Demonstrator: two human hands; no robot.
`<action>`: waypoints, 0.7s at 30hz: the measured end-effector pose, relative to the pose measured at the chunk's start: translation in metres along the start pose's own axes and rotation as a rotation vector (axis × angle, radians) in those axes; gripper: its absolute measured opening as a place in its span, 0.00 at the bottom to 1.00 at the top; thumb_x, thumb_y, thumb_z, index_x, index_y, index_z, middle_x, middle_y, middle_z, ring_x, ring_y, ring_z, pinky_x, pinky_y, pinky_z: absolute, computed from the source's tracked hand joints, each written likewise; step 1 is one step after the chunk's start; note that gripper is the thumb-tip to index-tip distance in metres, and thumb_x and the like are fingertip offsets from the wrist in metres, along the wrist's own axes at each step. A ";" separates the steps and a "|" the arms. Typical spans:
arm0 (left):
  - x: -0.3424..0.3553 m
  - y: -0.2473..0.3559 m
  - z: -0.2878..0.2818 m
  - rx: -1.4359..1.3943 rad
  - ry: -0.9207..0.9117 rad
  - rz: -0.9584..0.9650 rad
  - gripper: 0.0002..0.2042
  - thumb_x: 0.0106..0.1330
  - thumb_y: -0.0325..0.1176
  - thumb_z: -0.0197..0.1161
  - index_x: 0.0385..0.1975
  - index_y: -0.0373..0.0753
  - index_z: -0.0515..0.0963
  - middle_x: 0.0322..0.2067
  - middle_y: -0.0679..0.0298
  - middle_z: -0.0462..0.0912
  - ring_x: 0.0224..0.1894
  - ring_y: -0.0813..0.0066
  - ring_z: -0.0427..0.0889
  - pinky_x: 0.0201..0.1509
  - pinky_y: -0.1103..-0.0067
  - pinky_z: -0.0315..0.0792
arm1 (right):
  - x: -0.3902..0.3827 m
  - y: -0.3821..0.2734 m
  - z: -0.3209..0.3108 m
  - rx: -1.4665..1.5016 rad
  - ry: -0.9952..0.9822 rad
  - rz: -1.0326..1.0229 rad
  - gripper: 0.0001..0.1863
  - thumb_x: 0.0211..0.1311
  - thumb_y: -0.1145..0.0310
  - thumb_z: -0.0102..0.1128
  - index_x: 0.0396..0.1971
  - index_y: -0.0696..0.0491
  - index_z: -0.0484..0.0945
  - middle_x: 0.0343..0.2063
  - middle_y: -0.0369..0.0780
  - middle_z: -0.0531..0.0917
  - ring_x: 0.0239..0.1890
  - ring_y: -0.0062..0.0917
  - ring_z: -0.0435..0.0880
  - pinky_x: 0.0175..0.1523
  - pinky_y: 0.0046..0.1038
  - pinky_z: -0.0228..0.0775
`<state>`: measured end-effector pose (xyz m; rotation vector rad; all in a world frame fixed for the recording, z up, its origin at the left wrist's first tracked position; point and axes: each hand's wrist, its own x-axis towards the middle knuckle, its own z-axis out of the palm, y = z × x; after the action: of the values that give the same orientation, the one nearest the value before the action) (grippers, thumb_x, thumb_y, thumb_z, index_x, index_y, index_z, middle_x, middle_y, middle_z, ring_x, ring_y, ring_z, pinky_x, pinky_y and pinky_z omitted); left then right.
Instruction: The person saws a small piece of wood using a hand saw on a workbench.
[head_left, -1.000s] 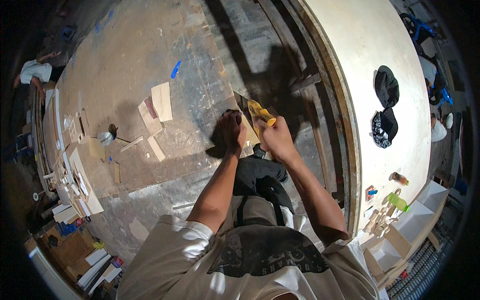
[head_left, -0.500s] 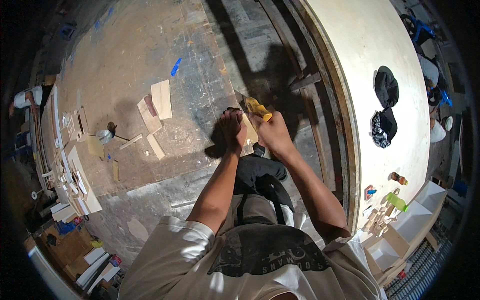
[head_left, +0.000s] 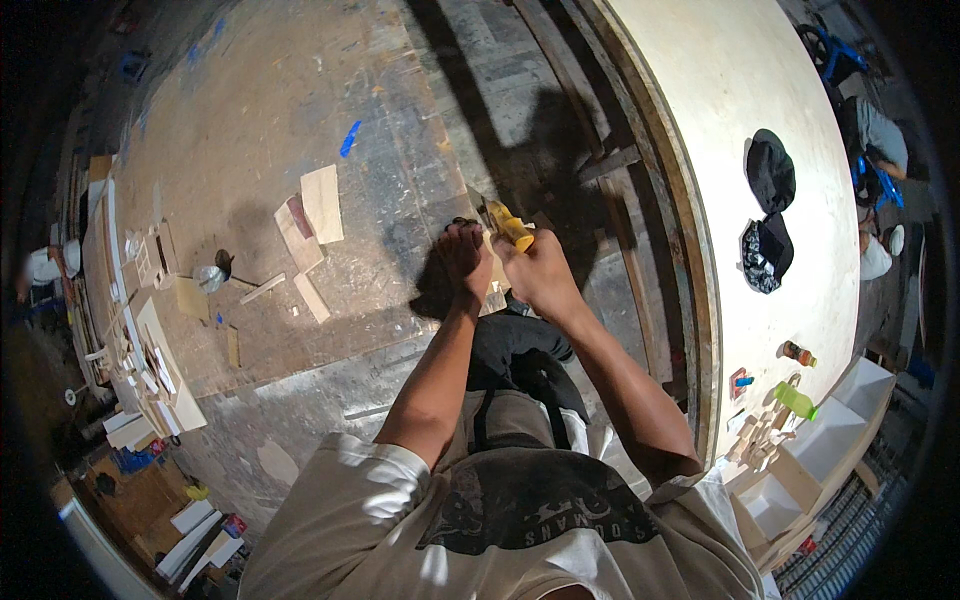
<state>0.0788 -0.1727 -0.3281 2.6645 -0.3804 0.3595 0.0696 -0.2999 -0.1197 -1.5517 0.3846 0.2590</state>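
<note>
My right hand [head_left: 541, 275] is closed on a yellow-handled tool [head_left: 512, 229], which looks like a handsaw; its blade is mostly hidden. It is held at the right edge of the low worktable [head_left: 390, 200]. Beside it, my left hand [head_left: 466, 258] has its fingers curled down over a pale piece of wood [head_left: 496, 298] at the same edge. Much of that piece is hidden under my hands. Something dark shows at the left fingertips, too small to make out.
Cut wood pieces [head_left: 322, 204], a blue scrap [head_left: 350, 139] and a wood strip [head_left: 263, 287] lie on the worktable. At right stands a pale table with a black cap [head_left: 771, 170] and a green bottle [head_left: 795, 401]. Beams [head_left: 630, 270] lie between. People [head_left: 880, 140] are further off.
The yellow handle and my right hand have shifted slightly down and to the left. My left hand stays nearly in place. People at the far left and right have moved.
</note>
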 end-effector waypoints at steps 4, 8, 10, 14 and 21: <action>0.003 -0.006 0.000 -0.007 -0.099 -0.097 0.04 0.66 0.33 0.54 0.35 0.40 0.72 0.36 0.54 0.72 0.42 0.53 0.71 0.49 0.62 0.64 | 0.002 0.000 -0.002 -0.033 -0.011 0.027 0.16 0.61 0.64 0.56 0.19 0.59 0.72 0.10 0.30 0.68 0.10 0.13 0.64 0.15 0.23 0.54; 0.013 0.013 -0.022 -0.058 -0.197 -0.217 0.03 0.65 0.32 0.54 0.33 0.41 0.72 0.34 0.55 0.72 0.39 0.53 0.72 0.45 0.63 0.66 | 0.017 -0.013 -0.003 -0.027 0.036 0.011 0.16 0.60 0.64 0.56 0.17 0.59 0.72 0.10 0.32 0.69 0.09 0.14 0.65 0.13 0.24 0.54; 0.010 0.009 -0.019 -0.038 -0.067 -0.162 0.03 0.64 0.32 0.54 0.33 0.41 0.72 0.33 0.56 0.73 0.38 0.54 0.72 0.45 0.63 0.66 | 0.040 -0.026 -0.008 -0.049 -0.049 0.180 0.16 0.58 0.65 0.56 0.16 0.59 0.73 0.08 0.34 0.70 0.08 0.18 0.67 0.12 0.25 0.55; 0.013 0.012 -0.015 -0.035 0.068 -0.107 0.05 0.62 0.31 0.55 0.35 0.40 0.74 0.36 0.56 0.75 0.41 0.55 0.74 0.46 0.63 0.66 | 0.062 -0.033 -0.016 0.145 -0.163 0.155 0.15 0.55 0.68 0.54 0.14 0.61 0.72 0.07 0.39 0.70 0.07 0.22 0.69 0.12 0.27 0.56; 0.004 0.007 -0.008 0.043 0.204 -0.025 0.10 0.61 0.30 0.56 0.41 0.37 0.73 0.39 0.54 0.76 0.43 0.54 0.74 0.50 0.60 0.63 | 0.062 -0.057 0.009 -0.369 -0.255 0.077 0.19 0.47 0.64 0.56 0.25 0.69 0.78 0.23 0.56 0.81 0.31 0.40 0.85 0.40 0.38 0.73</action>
<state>0.0788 -0.1766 -0.3173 2.6395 -0.2789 0.6321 0.1491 -0.2959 -0.0926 -1.8390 0.2018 0.6084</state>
